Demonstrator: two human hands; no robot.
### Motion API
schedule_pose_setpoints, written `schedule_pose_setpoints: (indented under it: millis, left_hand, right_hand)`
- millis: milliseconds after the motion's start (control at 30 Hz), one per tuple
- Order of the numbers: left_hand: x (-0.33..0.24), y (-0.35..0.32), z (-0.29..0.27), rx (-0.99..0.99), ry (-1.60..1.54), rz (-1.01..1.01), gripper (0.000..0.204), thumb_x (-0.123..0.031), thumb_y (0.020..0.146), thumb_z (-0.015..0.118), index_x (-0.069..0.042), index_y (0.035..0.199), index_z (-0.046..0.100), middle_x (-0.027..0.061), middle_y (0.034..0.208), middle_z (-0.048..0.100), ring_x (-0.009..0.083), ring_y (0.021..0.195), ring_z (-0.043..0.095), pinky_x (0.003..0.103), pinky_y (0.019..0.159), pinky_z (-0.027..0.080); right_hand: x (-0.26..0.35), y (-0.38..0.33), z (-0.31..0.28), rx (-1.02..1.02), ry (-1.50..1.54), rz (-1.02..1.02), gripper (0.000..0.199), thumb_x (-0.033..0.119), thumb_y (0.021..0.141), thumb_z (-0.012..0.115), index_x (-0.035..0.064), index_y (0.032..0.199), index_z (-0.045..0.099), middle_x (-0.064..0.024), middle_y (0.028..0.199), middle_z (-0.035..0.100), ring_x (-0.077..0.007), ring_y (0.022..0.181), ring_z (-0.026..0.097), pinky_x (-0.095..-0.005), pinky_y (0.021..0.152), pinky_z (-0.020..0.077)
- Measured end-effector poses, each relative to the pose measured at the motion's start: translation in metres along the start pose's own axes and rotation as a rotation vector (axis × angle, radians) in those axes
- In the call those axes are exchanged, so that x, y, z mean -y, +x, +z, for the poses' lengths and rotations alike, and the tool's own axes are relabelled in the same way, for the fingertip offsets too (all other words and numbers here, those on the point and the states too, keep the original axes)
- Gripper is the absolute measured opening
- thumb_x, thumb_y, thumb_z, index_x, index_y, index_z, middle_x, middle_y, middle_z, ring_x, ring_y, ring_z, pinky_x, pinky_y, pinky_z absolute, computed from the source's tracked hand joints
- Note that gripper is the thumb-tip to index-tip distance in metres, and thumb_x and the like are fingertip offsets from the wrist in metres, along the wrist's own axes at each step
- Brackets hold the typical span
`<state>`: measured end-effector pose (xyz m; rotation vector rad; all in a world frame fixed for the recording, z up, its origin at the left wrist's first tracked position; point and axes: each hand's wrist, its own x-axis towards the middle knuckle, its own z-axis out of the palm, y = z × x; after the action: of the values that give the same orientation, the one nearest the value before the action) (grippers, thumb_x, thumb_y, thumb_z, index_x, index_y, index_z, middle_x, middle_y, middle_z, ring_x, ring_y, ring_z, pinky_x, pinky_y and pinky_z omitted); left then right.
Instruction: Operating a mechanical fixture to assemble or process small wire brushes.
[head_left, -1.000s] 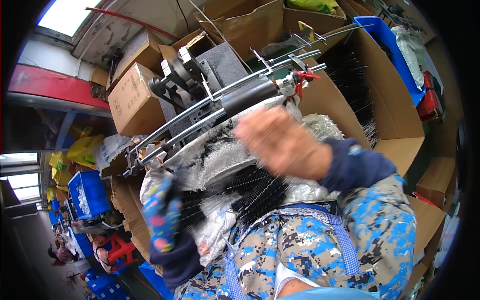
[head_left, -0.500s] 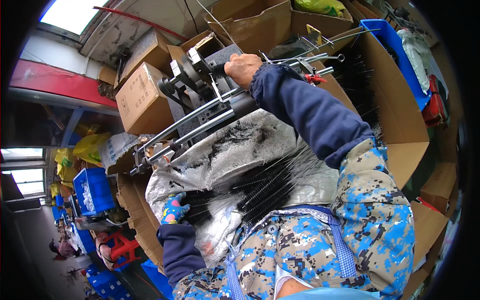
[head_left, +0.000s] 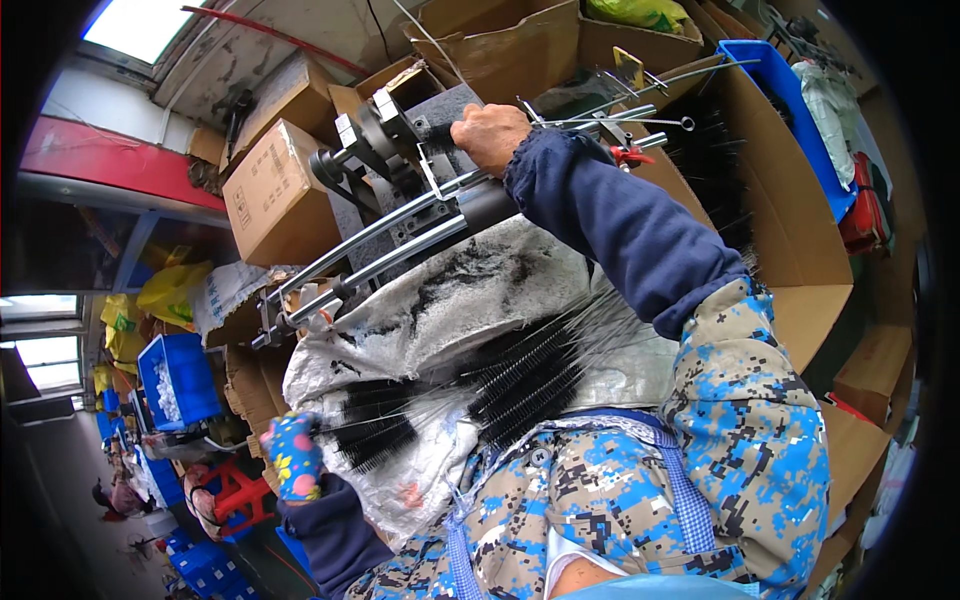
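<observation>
My right hand (head_left: pixel 490 138), bare, is closed at the bench machine (head_left: pixel 400 225) with its rods and dark rollers. Black bristles show left of its fingers, and a thin wire with a ring end (head_left: pixel 687 124) runs out to the right, so it seems to hold a wire brush. My left hand (head_left: pixel 295 455), in a blue patterned glove, is beside the left end of a bundle of black wire brushes (head_left: pixel 375 425); its fingers are partly blurred. More wire brushes (head_left: pixel 530 385) lie across a white woven sack (head_left: pixel 470 280) over my lap.
A large open carton (head_left: pixel 795 210) with dark bristles stands to the right, a blue crate (head_left: pixel 785 110) behind it. A closed carton (head_left: pixel 270 195) is beside the machine. Left and lower are a blue bin (head_left: pixel 180 380) and a red stool (head_left: pixel 240 495).
My left hand has moved left and down, off the brushes, uncovering more black bristles. My right hand stays at the machine; the ring-ended wire has shifted slightly.
</observation>
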<state>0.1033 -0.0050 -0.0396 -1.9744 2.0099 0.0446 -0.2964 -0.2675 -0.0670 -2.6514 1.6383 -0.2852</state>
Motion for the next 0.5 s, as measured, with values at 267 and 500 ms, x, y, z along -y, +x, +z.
schedule_pose_setpoints:
  millis: [267, 500]
  left_hand:
    - [0.013, -0.026, -0.044, -0.232, -0.737, 0.017, 0.046, 0.015, 0.052, 0.04, -0.004, 0.087, 0.063, 0.0092, 0.085, 0.061, 0.024, 0.082, 0.06, 0.032, 0.077, 0.047]
    - [-0.043, -0.008, -0.03, -0.227, -0.84, 0.147, 0.048, 0.015, 0.053, 0.039, -0.003, 0.09, 0.063, 0.0111, 0.088, 0.062, 0.0246, 0.086, 0.061, 0.031, 0.08, 0.047]
  right_hand:
    - [-0.014, 0.025, 0.025, -0.008, -0.012, -0.031, 0.018, 0.012, 0.082, 0.05, 0.0114, 0.096, 0.062, -0.0135, 0.096, 0.058, -0.0297, 0.093, 0.059, -0.0383, 0.077, 0.0486]
    - [-0.025, 0.035, 0.037, -0.078, 0.038, -0.086, 0.019, 0.009, 0.084, 0.049, 0.0137, 0.098, 0.061, -0.0106, 0.099, 0.057, -0.0267, 0.1, 0.053, -0.0393, 0.081, 0.0425]
